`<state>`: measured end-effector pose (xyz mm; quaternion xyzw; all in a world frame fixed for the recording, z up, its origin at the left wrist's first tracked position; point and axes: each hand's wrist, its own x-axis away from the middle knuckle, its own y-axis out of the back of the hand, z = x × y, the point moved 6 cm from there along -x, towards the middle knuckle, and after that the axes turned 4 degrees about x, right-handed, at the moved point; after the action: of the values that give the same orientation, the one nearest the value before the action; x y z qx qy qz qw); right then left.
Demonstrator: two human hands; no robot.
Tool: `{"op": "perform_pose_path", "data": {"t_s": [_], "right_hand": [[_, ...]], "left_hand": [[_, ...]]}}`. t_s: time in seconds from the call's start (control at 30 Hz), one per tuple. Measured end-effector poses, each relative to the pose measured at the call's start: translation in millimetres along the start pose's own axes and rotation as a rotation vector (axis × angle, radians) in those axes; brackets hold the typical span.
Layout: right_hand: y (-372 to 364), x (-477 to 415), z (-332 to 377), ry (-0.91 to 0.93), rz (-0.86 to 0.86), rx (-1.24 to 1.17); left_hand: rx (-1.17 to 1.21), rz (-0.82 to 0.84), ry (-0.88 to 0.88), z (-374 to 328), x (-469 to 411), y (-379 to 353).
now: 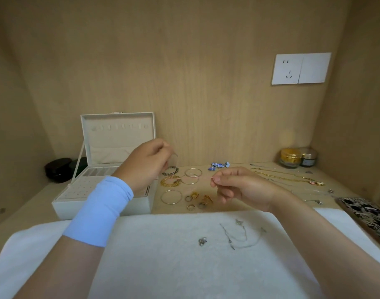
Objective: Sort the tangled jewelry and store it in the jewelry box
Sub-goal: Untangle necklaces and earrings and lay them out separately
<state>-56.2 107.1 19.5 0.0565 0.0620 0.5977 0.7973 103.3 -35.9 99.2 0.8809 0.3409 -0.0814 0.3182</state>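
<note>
Cloth (141, 266) nearest us, white, draped over the desk edge. On it sit a small silver lump (202, 241) and, to its right, a tangled silver chain (230, 242). Neither is in hand.

Left to right beyond that:
- Black cases (57, 169) sit far left, beside the box.
- Box (98, 207) is open with its lid upright at the back wall. It has a stud-hole panel in front and slots behind.
- Left hand (143, 165), blue wristband (98, 212), is raised in front of the lid's right edge. Its fingers are curled and the tips pinch a hair-fine strand (175, 156) that barely shows as an arc.
- Below it on the desk are bead bracelets (169, 185), bangles (171, 204) and a cluster of rings (194, 194).
- Right hand (241, 186) is raised over the desk with thumb and forefinger tip to tip and the other fingers curled. We can't resolve anything in that pinch. We read it as the other end of the same strand.
- Right of it lie gold chains (292, 179), laid out apart. Jars (290, 157) stand at the back and a patterned phone (366, 214) lies at the edge.

Handling call:
- The strand weighs next to nothing and is fully limp. It'll slide out of a lazy pinch, and we'd expect kinks or a snap if it's yanked.
- We'd hold it at the ends or clasp with fingertip pads only, and keep some slack.
- We'd lower it into a box slot rather than drop it.
- The chain on the cloth looks like the same story. We'd tease the knot open from a free end, no pulling.
</note>
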Motion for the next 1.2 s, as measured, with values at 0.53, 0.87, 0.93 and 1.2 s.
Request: {"op": "perform_pose_path", "data": {"t_s": [0.53,0.87,0.93,1.2], "right_hand": [[-28.4,-11.8,13.1,-0.021,0.034,0.530],[-40.6,-20.1,-1.1,-0.039,0.084,0.871],[-31.4,-16.5,-0.2,-0.023,0.035,0.900],[-4.8,2.4,-0.1,-0.001,-0.127,0.874]], "left_hand": [[-0.774,0.600,0.504,70.4,74.0,13.4],[-0.351,0.450,-0.014,21.6,67.4,-58.4],[-0.385,0.548,-0.019,25.4,70.6,-85.2],[-0.442,0.538,0.030,44.5,62.3,-103.3]]}}
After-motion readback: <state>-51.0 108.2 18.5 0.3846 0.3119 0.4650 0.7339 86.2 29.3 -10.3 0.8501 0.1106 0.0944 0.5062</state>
